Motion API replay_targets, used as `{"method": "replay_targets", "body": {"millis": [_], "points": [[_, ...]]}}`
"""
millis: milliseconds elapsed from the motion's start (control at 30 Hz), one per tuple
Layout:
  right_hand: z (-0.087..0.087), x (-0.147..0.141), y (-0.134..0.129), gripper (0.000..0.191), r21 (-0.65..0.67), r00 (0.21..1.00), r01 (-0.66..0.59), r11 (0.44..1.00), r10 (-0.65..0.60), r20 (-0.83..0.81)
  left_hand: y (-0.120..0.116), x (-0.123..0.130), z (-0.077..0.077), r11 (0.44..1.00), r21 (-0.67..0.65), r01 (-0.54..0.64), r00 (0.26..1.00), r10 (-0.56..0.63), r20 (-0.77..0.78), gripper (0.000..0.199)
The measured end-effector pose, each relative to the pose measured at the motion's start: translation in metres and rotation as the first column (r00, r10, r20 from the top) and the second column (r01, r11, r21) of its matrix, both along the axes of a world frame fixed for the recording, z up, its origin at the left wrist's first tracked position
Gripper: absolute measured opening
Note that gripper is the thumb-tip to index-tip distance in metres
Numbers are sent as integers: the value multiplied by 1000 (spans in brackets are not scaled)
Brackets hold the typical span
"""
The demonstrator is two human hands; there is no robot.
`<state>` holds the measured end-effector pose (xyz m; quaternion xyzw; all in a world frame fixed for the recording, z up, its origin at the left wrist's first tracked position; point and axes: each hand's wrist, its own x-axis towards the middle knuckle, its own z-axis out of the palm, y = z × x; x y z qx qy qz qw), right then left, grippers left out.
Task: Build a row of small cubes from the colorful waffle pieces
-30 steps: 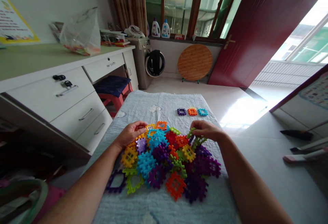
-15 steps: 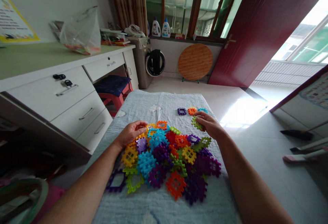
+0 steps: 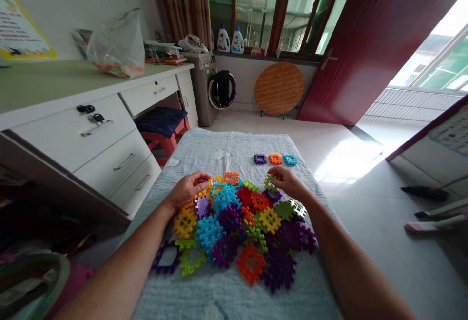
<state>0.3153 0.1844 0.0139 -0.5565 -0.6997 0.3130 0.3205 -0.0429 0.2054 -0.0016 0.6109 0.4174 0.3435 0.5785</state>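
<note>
From the head camera, the person's right hand (image 3: 290, 183), at two o'clock of the pile of toothed plastic tiles (image 3: 232, 215), pinches a green tile (image 3: 270, 182); the left hand (image 3: 187, 190) curls at ten, any grip impossible to tell. Pale blue cloth (image 3: 241, 143) lies beneath; a stool (image 3: 161, 121) stands at eleven, a round wooden board (image 3: 280, 88) at one.

Bare L hand (image 3: 186, 190) — fingers loosely bent, turned inward; bare R hand (image 3: 288, 182) — fingertips pinched; both bare forearms (image 3: 135, 256) angled fwd.
</note>
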Motion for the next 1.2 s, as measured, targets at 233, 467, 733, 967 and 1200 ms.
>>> {"method": "replay_targets", "body": {"millis": [233,467,733,967,1200], "points": [[-1,6,-1,27,219,945,-16,976,-57,321,0,0,1,1000,-3,6,1000,-6,-9,41],[13,-33,-16,47,215,900,-325,921,231,371,0,0,2,1000,2,-1,1000,1,-17,39],[6,-53,-18,39,180,897,-321,930,237,372,-1,1,1,1000,7,-17,1000,17,-15,41],[14,-29,-11,27,191,999,21,981,-14,-34,0,0,1,1000,5,-1,1000,1,-7,37],[12,9,-1,24,12,973,170,985,-166,-161,-4,1,6,998,-63,12,999,-10,35,38]]}}
